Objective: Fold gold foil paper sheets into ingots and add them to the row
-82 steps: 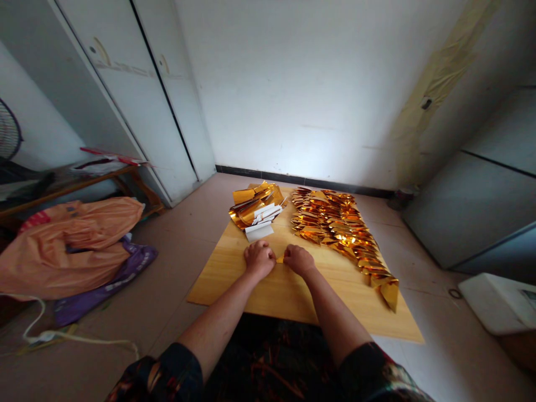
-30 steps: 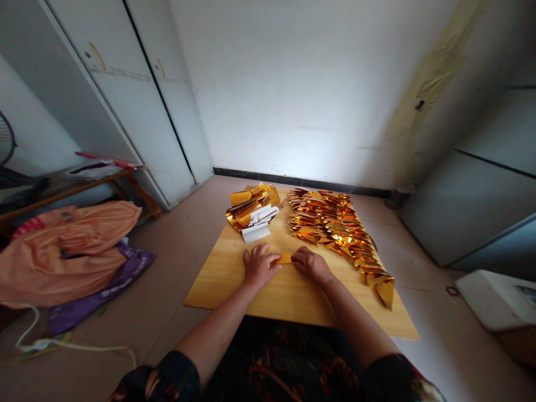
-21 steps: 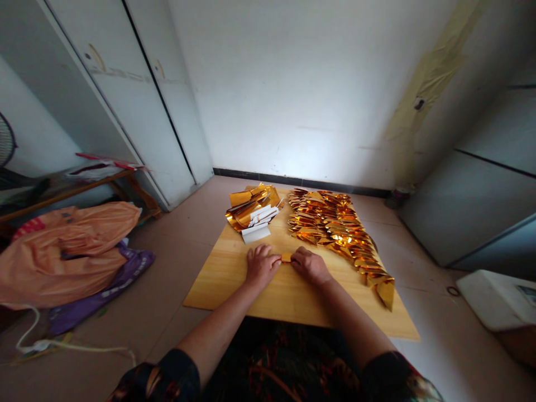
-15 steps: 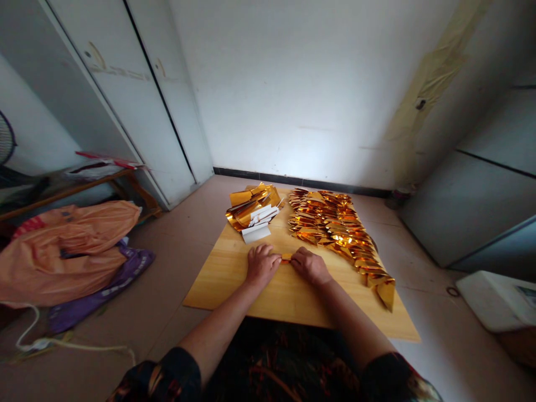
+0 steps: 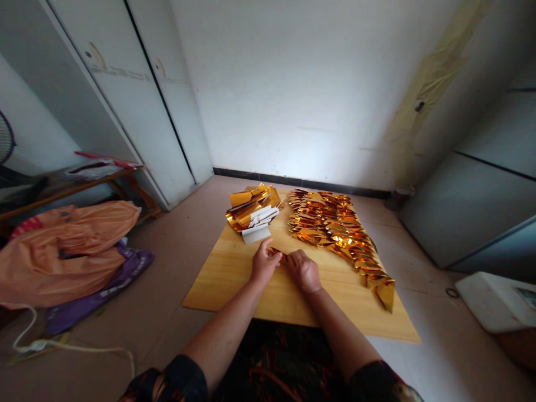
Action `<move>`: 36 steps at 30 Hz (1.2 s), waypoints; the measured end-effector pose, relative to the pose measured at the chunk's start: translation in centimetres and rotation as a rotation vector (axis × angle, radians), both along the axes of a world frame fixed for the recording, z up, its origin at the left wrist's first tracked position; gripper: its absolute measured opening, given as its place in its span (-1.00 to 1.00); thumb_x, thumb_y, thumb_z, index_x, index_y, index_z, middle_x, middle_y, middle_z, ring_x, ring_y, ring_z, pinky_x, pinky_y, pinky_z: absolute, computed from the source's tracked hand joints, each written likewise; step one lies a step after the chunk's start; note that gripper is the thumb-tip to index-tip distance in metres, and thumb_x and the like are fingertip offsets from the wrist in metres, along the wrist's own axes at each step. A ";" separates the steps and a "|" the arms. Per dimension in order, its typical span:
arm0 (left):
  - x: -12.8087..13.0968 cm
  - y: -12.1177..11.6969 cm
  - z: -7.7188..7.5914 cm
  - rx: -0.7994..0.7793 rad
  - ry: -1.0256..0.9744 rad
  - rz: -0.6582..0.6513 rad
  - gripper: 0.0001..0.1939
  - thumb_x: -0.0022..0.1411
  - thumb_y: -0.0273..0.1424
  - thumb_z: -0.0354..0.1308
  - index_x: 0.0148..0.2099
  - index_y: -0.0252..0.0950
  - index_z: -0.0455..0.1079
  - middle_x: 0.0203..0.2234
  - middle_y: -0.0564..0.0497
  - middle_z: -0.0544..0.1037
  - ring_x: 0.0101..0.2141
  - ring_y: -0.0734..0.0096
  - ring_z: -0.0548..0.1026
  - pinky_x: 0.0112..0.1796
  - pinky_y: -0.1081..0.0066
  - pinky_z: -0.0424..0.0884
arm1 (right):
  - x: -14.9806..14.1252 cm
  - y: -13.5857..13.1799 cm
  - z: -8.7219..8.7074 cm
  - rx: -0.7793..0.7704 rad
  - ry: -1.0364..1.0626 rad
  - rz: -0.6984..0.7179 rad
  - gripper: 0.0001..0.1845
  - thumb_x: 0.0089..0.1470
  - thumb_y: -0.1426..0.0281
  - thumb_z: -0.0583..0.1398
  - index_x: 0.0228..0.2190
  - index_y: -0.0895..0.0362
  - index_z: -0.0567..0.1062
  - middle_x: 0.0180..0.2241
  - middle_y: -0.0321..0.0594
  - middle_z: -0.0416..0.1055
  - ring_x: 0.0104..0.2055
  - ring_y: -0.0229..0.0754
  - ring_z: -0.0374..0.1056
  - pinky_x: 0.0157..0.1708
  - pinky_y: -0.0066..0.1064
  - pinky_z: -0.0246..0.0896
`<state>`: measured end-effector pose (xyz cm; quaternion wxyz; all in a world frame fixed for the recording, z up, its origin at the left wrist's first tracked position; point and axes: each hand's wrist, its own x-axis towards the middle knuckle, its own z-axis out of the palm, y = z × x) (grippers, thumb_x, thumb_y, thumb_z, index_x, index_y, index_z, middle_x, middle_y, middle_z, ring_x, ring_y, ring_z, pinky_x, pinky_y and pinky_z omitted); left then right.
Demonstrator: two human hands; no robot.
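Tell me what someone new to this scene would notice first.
Probably the shiny, folded gold foil pieces, overlapping in rows along the right side of the pale brown wooden board. Next might come the left hand and right hand, close together mid-board with a small gold foil strip between their fingers. Off to the board's left, a large, crumpled peach-orange bundle also stands out.

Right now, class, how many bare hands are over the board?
2: the left hand and, just beside it, the right hand, both holding one gold foil piece. No other hand shows.
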<state>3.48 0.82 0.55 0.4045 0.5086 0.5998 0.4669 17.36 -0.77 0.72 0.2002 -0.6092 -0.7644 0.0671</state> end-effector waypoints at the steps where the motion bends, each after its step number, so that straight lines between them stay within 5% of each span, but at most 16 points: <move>1: 0.2 -0.1 0.0 -0.038 -0.077 -0.009 -0.40 -0.01 -0.43 0.19 0.13 -0.23 0.22 -0.56 0.19 0.37 -0.60 0.59 0.41 -0.52 0.56 0.36 | -0.1 -0.1 0.0 0.000 0.006 -0.010 -0.67 0.28 0.32 -0.04 -0.34 0.11 0.48 -0.34 -0.24 0.40 -0.35 -0.33 0.33 -0.41 -0.56 0.03; 16: 1.4 -0.6 0.7 -0.126 -0.013 -0.042 -0.13 -0.11 -0.66 0.09 0.26 -0.14 0.01 -0.60 0.24 0.35 -0.71 0.65 0.32 -0.64 0.65 0.28 | -0.3 0.5 -1.4 0.073 -0.113 -0.097 -0.72 0.25 0.40 0.00 -0.42 0.15 0.44 -0.41 -0.25 0.37 -0.52 -0.37 0.22 -0.56 -0.50 -0.13; 36: 0.7 0.1 0.4 -0.155 -0.095 -0.084 -0.32 0.01 -0.54 0.09 0.21 -0.27 0.07 -0.64 0.22 0.39 -0.73 0.61 0.36 -0.65 0.63 0.25 | -0.2 -0.1 -1.2 0.193 0.041 -0.020 -0.68 0.24 0.33 -0.02 -0.45 0.12 0.44 -0.43 -0.27 0.37 -0.53 -0.38 0.22 -0.55 -0.52 -0.11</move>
